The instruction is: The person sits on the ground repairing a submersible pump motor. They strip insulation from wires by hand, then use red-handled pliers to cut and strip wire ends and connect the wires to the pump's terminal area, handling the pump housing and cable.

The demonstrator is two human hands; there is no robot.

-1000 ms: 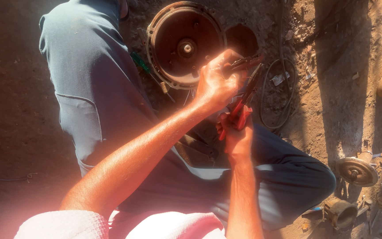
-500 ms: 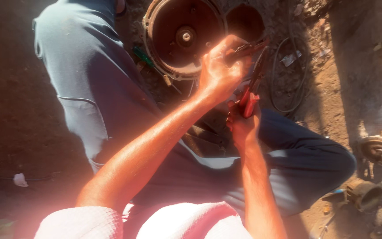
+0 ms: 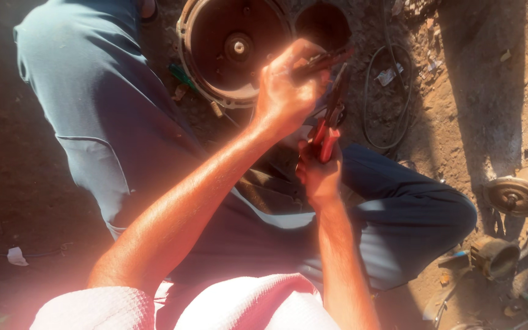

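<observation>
Vs half a second back: view shifted slightly, round housing [image 3: 233, 52] sits a bit higher and left in frame, hands in much the same grip. Left to right: paper scrap [image 3: 16, 255] on dirt at far left, then grey trouser leg [image 3: 93, 104], then housing, open bowl-like, holding only a central hub [image 3: 238, 46]. Left hand [image 3: 285, 91] in front of housing rim, fingers pinched on a thin wire or rod end [image 3: 322, 61]. Right hand [image 3: 319, 174] just below, closed round red pliers [image 3: 331, 122], jaws pointing up toward left hand's fingertips. Cable loop [image 3: 386, 98] on ground to the right. Small pulley-like part [image 3: 514, 195] and dark cup-like part [image 3: 493, 256] at far right; contents unclear.
</observation>
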